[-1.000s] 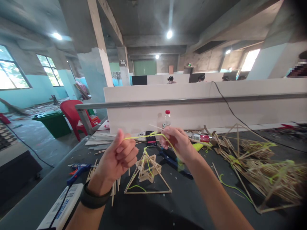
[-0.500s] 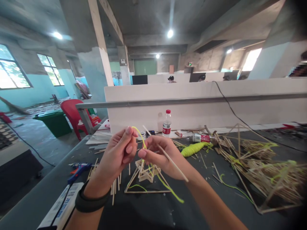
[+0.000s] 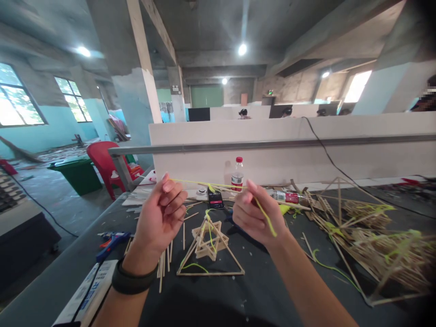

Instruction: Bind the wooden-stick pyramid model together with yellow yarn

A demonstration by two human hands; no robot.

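My left hand (image 3: 160,218) and my right hand (image 3: 257,213) are raised above a dark table (image 3: 238,295), pinching a length of yellow-green yarn (image 3: 211,185) stretched taut between them. A thin wooden stick (image 3: 231,186) runs along the yarn, and a loose yarn tail hangs from the right hand. Below the hands stands a small pyramid of wooden sticks (image 3: 209,247) with yarn tied on it. A black band circles my left wrist.
Loose sticks lie left of the pyramid. A heap of stick frames (image 3: 368,236) fills the right side. A blue glue gun (image 3: 111,238), a phone (image 3: 214,199), a water bottle (image 3: 237,175), a yarn ball and a white partition (image 3: 289,150) are behind. People sit far off.
My hands came together half a second ago, then moved apart again, pulling the yarn tight and level. The stick went from slanting down in the right hand to lying along the yarn.
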